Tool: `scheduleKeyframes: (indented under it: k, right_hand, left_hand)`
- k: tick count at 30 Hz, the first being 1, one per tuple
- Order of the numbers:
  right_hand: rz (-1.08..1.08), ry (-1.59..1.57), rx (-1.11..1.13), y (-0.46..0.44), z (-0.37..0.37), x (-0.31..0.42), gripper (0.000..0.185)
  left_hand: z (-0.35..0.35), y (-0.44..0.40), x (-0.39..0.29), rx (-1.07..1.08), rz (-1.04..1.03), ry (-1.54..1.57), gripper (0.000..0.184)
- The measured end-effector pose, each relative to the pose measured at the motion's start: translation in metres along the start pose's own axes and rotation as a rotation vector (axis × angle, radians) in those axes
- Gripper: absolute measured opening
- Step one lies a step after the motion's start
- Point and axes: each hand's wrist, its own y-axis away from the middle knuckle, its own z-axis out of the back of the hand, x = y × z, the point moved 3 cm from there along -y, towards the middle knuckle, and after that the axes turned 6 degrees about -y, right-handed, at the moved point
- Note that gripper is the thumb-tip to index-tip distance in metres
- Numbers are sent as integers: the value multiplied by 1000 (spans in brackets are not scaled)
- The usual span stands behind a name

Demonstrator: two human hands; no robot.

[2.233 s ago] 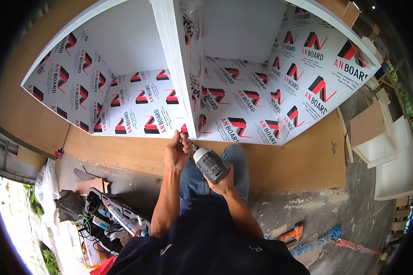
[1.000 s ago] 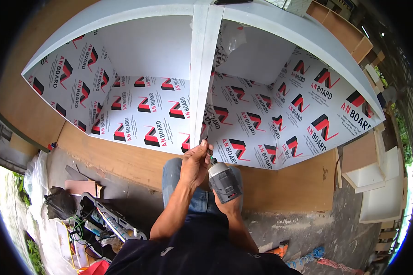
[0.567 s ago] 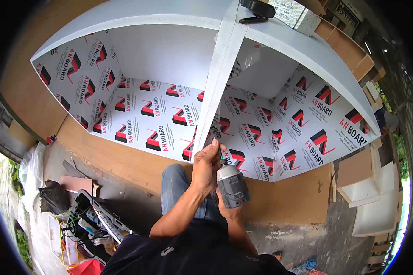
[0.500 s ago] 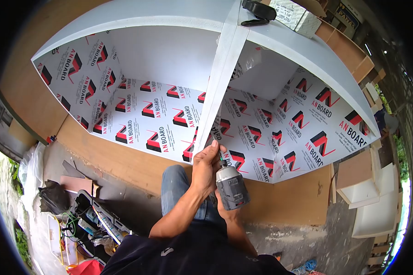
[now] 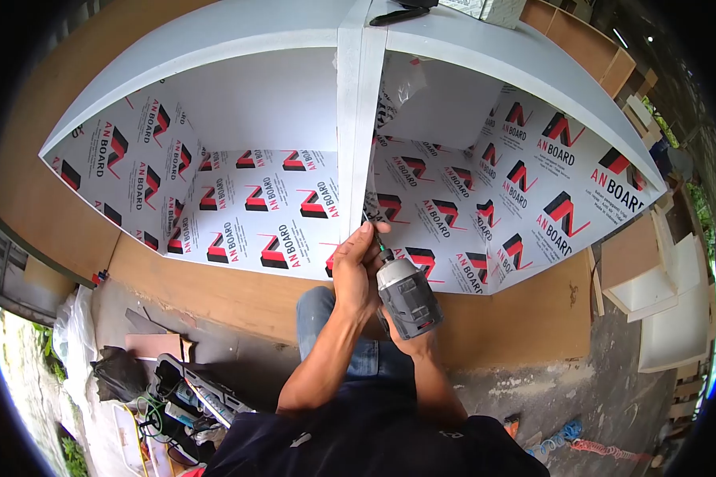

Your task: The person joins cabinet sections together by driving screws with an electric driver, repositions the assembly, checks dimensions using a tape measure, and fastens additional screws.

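Observation:
My right hand (image 5: 412, 340) is wrapped round the handle of a grey and black cordless drill driver (image 5: 410, 300), mostly hidden beneath its body. The drill points up and slightly left, its bit end by my left fingertips. My left hand (image 5: 353, 274) is closed in a pinch at the lower front end of the white upright divider (image 5: 358, 143); what the fingers hold is too small to make out. The divider splits a white cabinet (image 5: 247, 103) into two bays, both lined with boards printed "AN BOARD" in red and black.
Beneath the cabinet lies a brown board (image 5: 215, 286). A box of screws (image 5: 497, 11) and a black object (image 5: 402, 12) sit on top of it. Tools in an open bag (image 5: 187, 397) stand at lower left. White box pieces (image 5: 640, 254) are at right, and a coiled hose (image 5: 605, 450) lies on the floor.
My view has shifted, so the divider now looks more upright. Both hands and the drill stay near the divider's lower end, with the drill tilted a little more to the left.

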Motion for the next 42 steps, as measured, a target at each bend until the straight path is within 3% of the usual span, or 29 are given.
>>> scheduleKeyframes:
  k: [7,22,37,40,42]
  right_hand:
    - [8,-82,-6,-29,14,18,20]
    - [-69,-279,-36,-55,31,44,30]
    - [-84,-164,74,-47,24,39,32]
    - [-406,-422,115,-38,20,30,30]
    - [-149,-216,77,-46,24,35,32]
  left_hand:
    - [-6,-3,-8,-17,-35,14,30]
    - [-13,-11,-31,3,-107,-76,32]
    - [-9,-13,-28,11,-94,-92,31]
    - [-7,-12,-24,0,-81,-99,31]
    - [-4,-14,-21,10,-91,-79,31]
